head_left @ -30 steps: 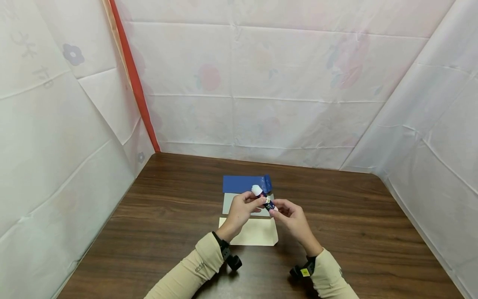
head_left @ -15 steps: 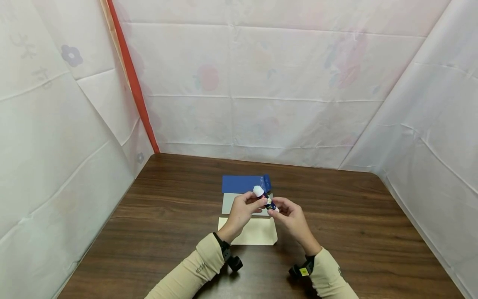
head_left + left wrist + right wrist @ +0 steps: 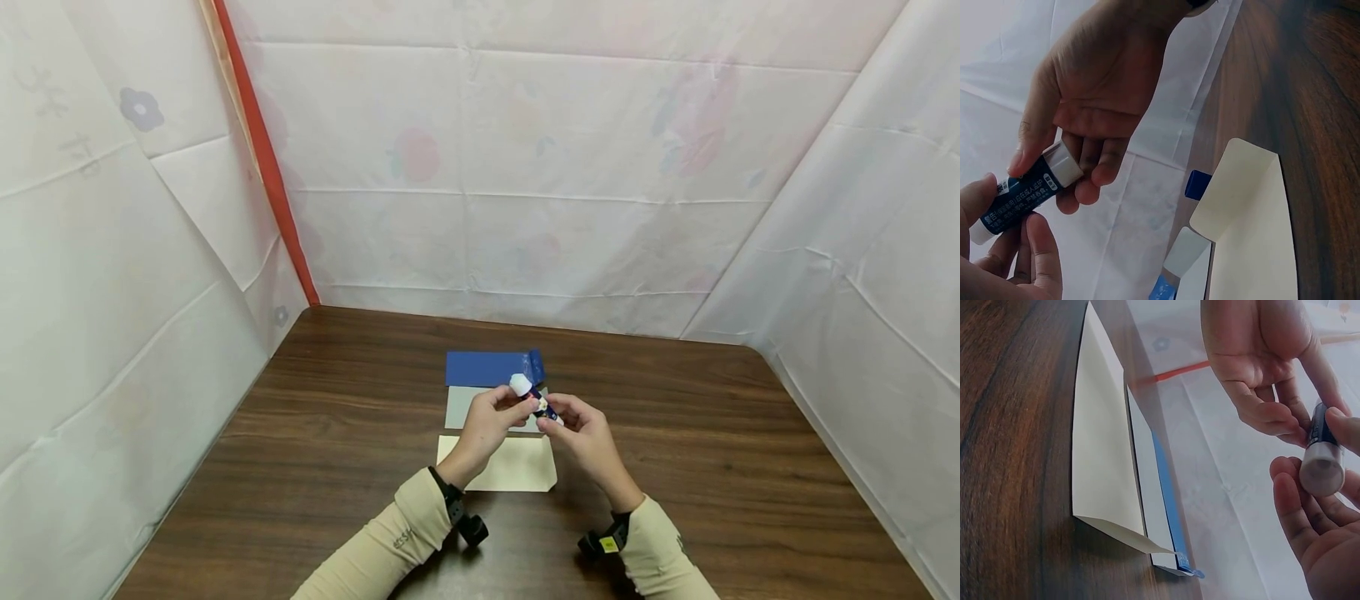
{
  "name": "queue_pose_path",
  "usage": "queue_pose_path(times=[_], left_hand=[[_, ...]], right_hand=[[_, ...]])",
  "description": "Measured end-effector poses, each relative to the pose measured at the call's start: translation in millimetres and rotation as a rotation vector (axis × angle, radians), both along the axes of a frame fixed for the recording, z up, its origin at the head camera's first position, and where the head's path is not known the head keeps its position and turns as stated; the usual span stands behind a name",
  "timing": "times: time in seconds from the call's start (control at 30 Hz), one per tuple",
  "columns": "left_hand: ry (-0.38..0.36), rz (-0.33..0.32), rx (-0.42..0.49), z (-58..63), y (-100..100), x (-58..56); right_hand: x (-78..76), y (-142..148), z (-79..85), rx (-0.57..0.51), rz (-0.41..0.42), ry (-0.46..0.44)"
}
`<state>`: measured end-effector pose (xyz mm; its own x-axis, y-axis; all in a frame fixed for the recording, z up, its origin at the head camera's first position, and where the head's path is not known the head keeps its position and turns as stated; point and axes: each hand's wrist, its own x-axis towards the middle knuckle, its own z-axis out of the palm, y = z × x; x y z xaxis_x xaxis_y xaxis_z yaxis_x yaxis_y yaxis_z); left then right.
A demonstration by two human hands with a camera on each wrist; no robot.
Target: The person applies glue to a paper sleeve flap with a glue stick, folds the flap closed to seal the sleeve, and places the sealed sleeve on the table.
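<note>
A glue stick (image 3: 545,407) with a dark blue label is held at a slant above the table, its wider white end up and to the left. My left hand (image 3: 482,429) pinches the barrel between thumb and fingers. At the lower end, my right hand (image 3: 591,435) pinches the pale base with thumb and fingertips. Small print shows on the label in the left wrist view, where the right hand (image 3: 1100,87) is at the base. The right wrist view looks onto the round base of the glue stick (image 3: 1322,469). Fingers hide part of the barrel.
Three paper envelopes lie in a row below and behind the hands: cream (image 3: 517,467) nearest, grey (image 3: 461,408) in the middle, blue (image 3: 483,369) farthest. Their flaps are at the right side. White sheeting (image 3: 465,242) surrounds the brown wood-grain table (image 3: 720,433).
Both hands keep their hold on the glue stick and stay over the envelopes. The glue stick has shifted very slightly to the right.
</note>
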<state>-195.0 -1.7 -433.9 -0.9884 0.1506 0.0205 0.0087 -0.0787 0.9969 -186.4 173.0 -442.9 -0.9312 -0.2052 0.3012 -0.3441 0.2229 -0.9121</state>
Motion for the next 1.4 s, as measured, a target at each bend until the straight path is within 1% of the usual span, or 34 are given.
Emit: queue_pose_path(times=[0.17,0.33,0.67,1.07,1.4], left_hand=[[-0.004,-0.002,-0.003,-2.1,1.3,-0.7],[-0.007,0.003,-0.002,-0.2,1.4,0.2],[-0.025,-0.009,0.010,-2.2,0.5,-1.7],[-0.033,-0.017,0.034,-1.2,0.0,-2.4],[-0.045,-0.028,0.017,-1.2,-0.8,-3.7]], right_hand=[[0.4,-1.6,1.2,-0.023,0.015,-0.016],[1.3,-3.2,2.0,-0.046,0.013,-0.007],[1.0,-4.4,1.1,-0.031,-0.011,0.026],[1.4,-8.1,1.7,-0.071,-0.048,0.048],[1.5,-6.8,1.2,-0.076,-0.060,0.049]])
